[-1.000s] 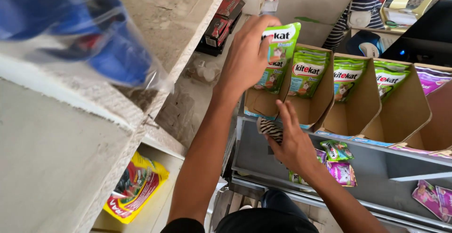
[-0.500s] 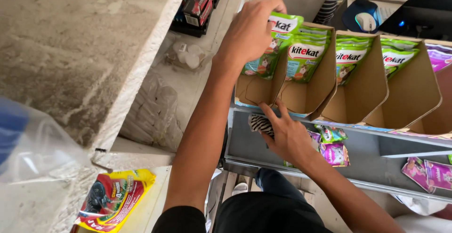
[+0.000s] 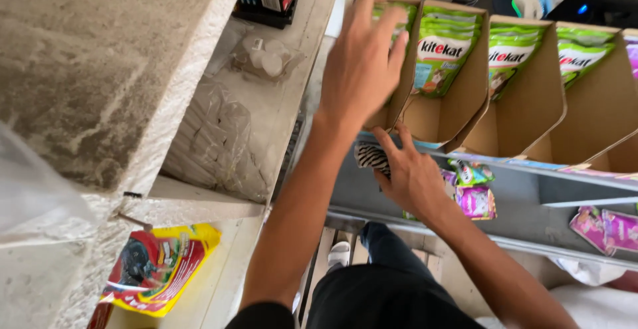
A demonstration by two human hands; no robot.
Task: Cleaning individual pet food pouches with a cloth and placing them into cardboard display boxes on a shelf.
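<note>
Since half a second ago my left hand point(image 3: 362, 63) has let go of the green pouch point(image 3: 392, 20), fingers now spread over the leftmost cardboard box point(image 3: 399, 106). My right hand point(image 3: 412, 176) grips the box's lower edge, pinning a striped packet point(image 3: 371, 157). Neighbouring boxes point(image 3: 525, 103) crowd close rightward.

The lower front half of each cardboard box point(image 3: 458, 113) stands open, so a hand can reach in below the green pouches point(image 3: 442, 53). Cardboard dividers point(image 3: 541, 90) wall the boxes apart, and the concrete shelf point(image 3: 100, 70) crowds the left side.
</note>
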